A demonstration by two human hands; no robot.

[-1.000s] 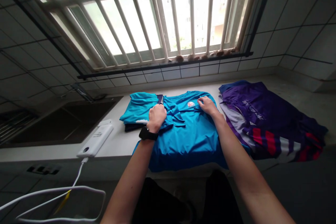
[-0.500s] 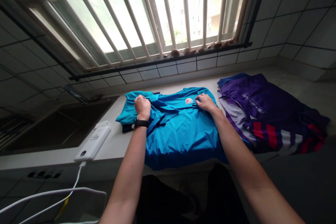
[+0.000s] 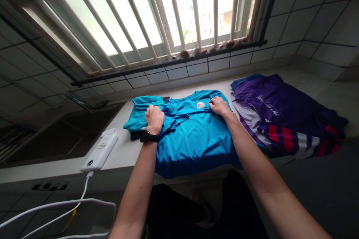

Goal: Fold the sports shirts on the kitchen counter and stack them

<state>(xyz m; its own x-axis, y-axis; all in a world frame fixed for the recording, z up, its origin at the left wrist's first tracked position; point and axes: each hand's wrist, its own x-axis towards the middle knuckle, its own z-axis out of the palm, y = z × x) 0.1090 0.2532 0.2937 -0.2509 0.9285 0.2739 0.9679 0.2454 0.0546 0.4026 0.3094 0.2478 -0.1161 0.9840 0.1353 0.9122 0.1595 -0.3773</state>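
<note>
A bright blue T-shirt with a small white and red badge lies spread on the counter, its front edge hanging over the side. My left hand, a black band on its wrist, is closed on bunched fabric at the shirt's left side. My right hand has its fingers curled onto the cloth near the right shoulder, just beside the badge. Under and beyond my left hand sits a folded teal garment with a dark one beneath it.
Purple shirts with red and white stripes are piled at the right. A white power bank with a plugged-in cable lies on the left beside a dark sink. A barred window rises behind the counter.
My left hand has shifted slightly right and turned so that its back shows more. My right hand keeps its place on the shirt. The view has tilted a little.
</note>
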